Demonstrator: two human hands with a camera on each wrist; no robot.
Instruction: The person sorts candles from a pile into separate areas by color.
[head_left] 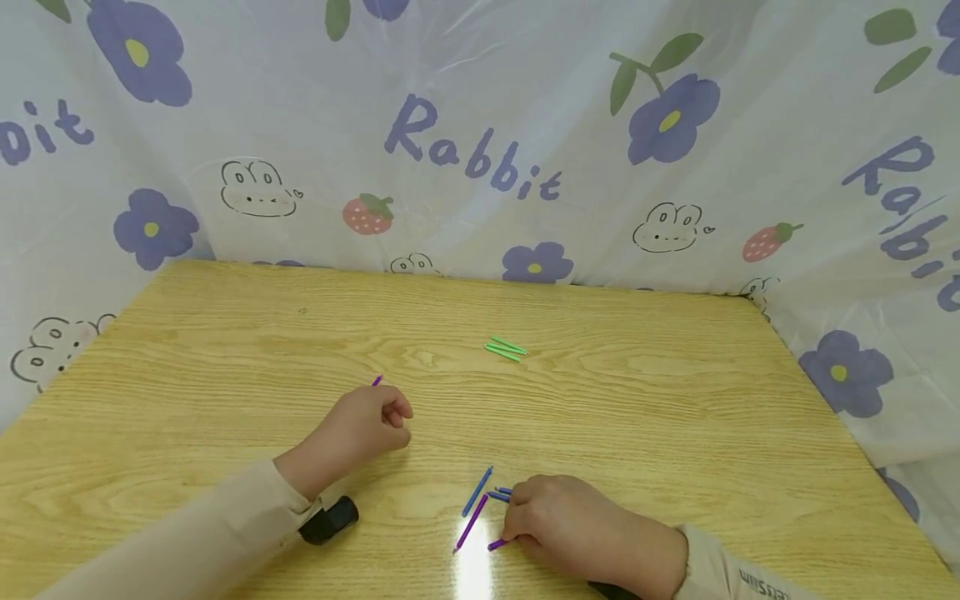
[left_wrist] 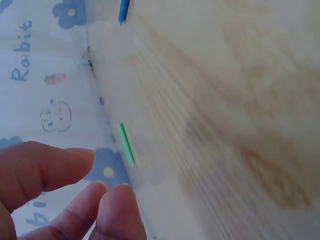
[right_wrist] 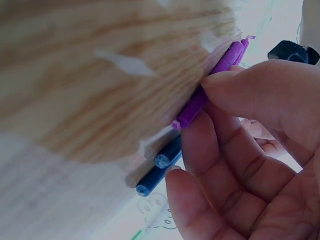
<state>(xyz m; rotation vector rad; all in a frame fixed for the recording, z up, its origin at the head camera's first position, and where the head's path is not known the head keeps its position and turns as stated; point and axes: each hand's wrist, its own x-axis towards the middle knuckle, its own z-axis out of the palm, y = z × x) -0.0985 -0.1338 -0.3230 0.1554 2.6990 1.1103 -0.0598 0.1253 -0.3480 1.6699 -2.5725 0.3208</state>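
Observation:
My right hand (head_left: 566, 521) pinches a thin purple candle (right_wrist: 212, 82) between thumb and fingers, close over the wood. Two blue candles (right_wrist: 159, 175) lie just beyond its fingertips. A second purple candle (head_left: 471, 523) and another blue candle (head_left: 477, 492) are on the table left of that hand. Farther left, my left hand (head_left: 360, 429) hovers with loosely bent fingers and holds nothing; a gap shows between its thumb and fingers in the left wrist view. Behind it pokes out the tip of a purple candle (head_left: 377, 381), the rest hidden by the hand.
Several green candles (head_left: 506, 349) lie together toward the back of the wooden table (head_left: 637, 392). A white curtain (head_left: 465, 100) printed with flowers and rabbits hangs along the back and sides. A black wrist strap (head_left: 330, 520) sits at the left cuff.

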